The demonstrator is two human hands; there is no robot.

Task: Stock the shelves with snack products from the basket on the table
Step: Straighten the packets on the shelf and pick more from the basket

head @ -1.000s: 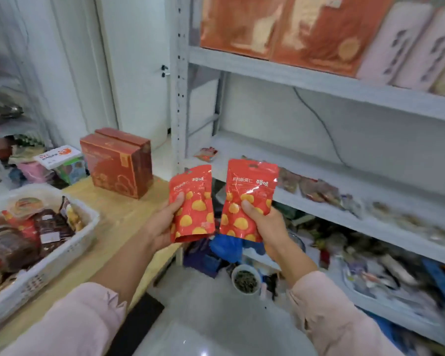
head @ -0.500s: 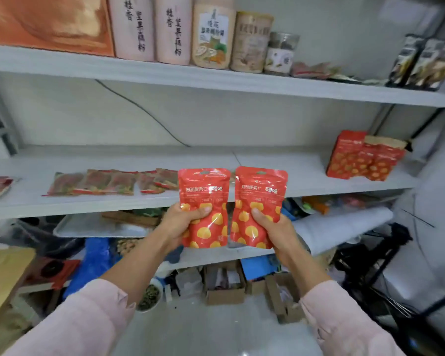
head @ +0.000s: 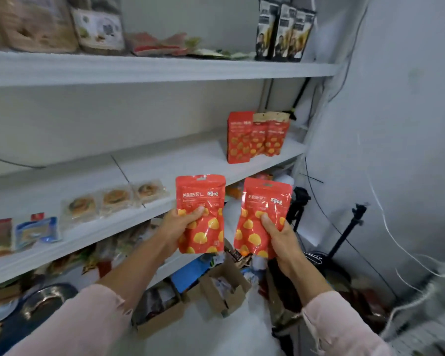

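Note:
My left hand [head: 176, 227] grips a red snack pouch with yellow dots [head: 203, 201] by its lower half. My right hand [head: 280, 240] holds a second identical red pouch [head: 263, 201] the same way. Both pouches are upright, side by side, in front of the middle shelf [head: 180, 160]. Three matching red pouches [head: 254, 136] stand upright at the right end of that shelf, above and behind my right hand. The basket and table are out of view.
Clear-wrapped flat snacks [head: 113, 199] and other packets lie on the shelf's left part. The top shelf [head: 165, 70] carries dark bags [head: 284, 29], jars and packets. Cardboard boxes [head: 224, 291] and clutter sit on the floor below. Tripods and cables stand by the right wall [head: 396, 124].
The view has swung right from the table and basket to the shelf's right end. Both hands have carried the pouches along, now a little further apart.

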